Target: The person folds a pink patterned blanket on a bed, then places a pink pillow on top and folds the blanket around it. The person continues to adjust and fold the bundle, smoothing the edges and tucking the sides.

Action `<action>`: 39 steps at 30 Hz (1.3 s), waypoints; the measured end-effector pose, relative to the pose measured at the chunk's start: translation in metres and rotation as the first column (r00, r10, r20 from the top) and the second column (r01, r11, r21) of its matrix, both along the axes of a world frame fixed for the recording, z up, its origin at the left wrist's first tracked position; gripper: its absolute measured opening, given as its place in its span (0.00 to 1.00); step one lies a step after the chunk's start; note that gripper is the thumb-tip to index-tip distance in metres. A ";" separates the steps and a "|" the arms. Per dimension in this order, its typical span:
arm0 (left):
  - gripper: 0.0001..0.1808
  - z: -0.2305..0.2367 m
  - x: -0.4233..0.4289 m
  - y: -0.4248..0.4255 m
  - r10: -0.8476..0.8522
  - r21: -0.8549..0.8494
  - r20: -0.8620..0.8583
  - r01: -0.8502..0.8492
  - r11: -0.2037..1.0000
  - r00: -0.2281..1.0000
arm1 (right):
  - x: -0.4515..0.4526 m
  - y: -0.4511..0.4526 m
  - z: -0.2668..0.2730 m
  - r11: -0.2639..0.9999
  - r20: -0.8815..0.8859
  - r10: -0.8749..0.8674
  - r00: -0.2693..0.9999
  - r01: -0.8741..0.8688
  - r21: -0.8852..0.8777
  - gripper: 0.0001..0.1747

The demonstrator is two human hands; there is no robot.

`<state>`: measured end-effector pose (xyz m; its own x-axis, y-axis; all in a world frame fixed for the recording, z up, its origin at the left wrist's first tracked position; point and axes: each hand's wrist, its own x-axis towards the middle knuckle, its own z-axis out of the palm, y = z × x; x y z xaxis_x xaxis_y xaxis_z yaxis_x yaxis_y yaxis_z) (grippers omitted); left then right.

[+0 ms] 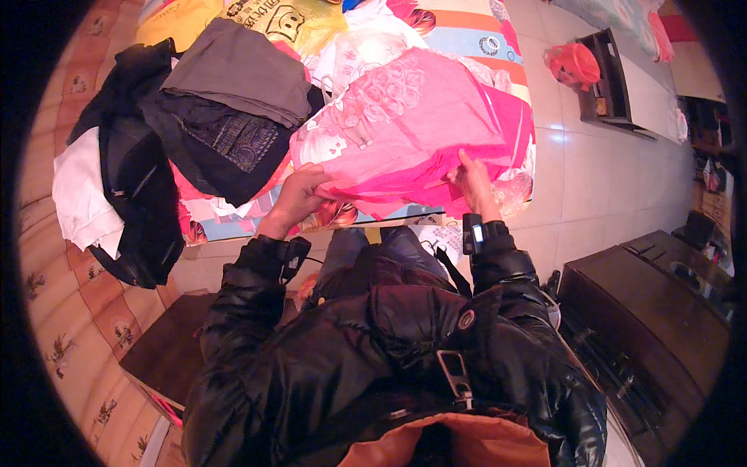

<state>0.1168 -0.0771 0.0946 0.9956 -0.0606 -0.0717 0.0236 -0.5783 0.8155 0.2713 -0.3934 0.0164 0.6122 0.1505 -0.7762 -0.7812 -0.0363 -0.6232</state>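
A pink garment (420, 128) with a printed bunch of roses lies spread before me on a bed or table with a striped, patterned cover (461, 41). My left hand (300, 192) pinches its near left corner. At the near right edge, my right hand (474, 182) grips the cloth, thumb on top and some fingers hidden in the folds. Just left of the garment sit folded dark jeans (233, 140), with folded grey trousers (239, 70) on top of them. Brighter pink cloth (516, 119) shows at the garment's right side.
A black jacket (137, 192) and a white cloth (84, 192) hang over the left edge. Yellow plastic bags (280, 23) lie at the back. Dark wooden furniture (642, 315) stands at right, and a red bag (575, 64) sits by a low table (653, 87).
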 end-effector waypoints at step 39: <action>0.14 -0.011 0.146 0.050 0.480 -0.690 -0.488 -0.659 0.300 0.729 | 0.082 0.016 -0.008 0.709 0.639 0.652 0.408 -0.030 -0.705 0.32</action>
